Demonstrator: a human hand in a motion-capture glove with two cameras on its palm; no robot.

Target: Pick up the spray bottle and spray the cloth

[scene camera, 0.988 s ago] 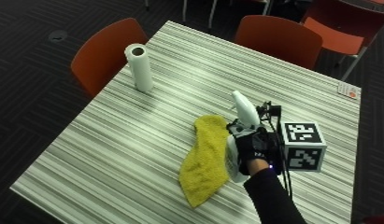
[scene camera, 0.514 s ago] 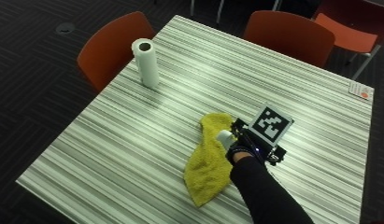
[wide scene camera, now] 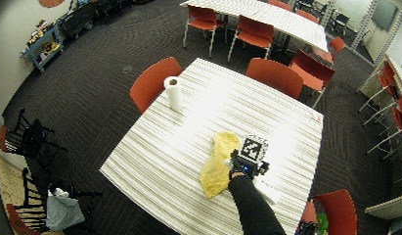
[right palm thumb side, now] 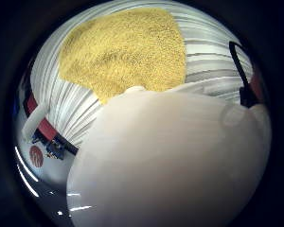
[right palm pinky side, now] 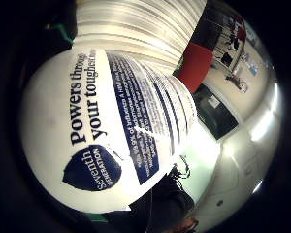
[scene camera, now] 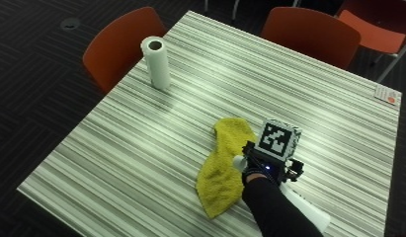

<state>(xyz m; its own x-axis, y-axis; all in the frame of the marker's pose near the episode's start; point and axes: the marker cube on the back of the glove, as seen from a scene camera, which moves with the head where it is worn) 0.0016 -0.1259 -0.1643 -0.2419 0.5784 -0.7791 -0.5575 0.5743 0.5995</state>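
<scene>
A yellow cloth [scene camera: 219,173] lies crumpled lengthwise on the striped table [scene camera: 123,148], near its front edge. My gloved right hand [scene camera: 263,170] grips the white spray bottle [scene camera: 311,210] at its neck. The bottle is tipped over: its nozzle points at the cloth's right edge and its body sticks out under my forearm. In the little finger side palm view the bottle's label [right palm pinky side: 102,131] fills the picture. The thumb side palm view shows the bottle's white body [right palm thumb side: 170,161] close up, with the cloth [right palm thumb side: 123,47] just beyond it.
A paper towel roll [scene camera: 156,61] stands upright at the table's far left. Red chairs [scene camera: 117,44] [scene camera: 307,32] stand against the left and far sides. A small card [scene camera: 386,94] lies at the right edge.
The bottle stood upright in my hand a second ago; it is now tipped down with its nozzle at the cloth. The outside camera has also shifted.
</scene>
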